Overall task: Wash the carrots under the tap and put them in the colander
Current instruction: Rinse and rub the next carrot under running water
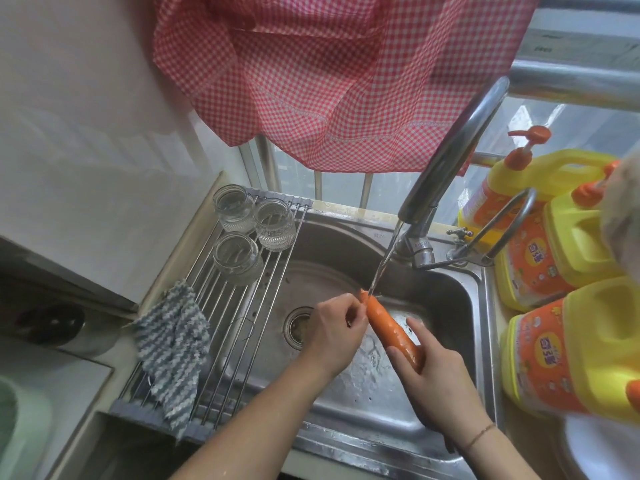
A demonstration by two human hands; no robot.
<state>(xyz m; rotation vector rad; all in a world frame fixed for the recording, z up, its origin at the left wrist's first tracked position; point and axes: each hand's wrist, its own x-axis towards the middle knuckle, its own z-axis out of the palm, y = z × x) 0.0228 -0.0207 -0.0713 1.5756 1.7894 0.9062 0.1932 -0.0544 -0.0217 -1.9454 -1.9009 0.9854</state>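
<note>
A person holds a carrot over the sink, its thick end tilted up into the stream from the tap so water runs down its length. The right hand has its fingers closed around the lower end, while the left hand pinches the top, likely to turn and rub it. Right of the sink stand yellow detergent bottles with orange labels, their print too blurred to read; no colander is clearly identifiable.
</note>
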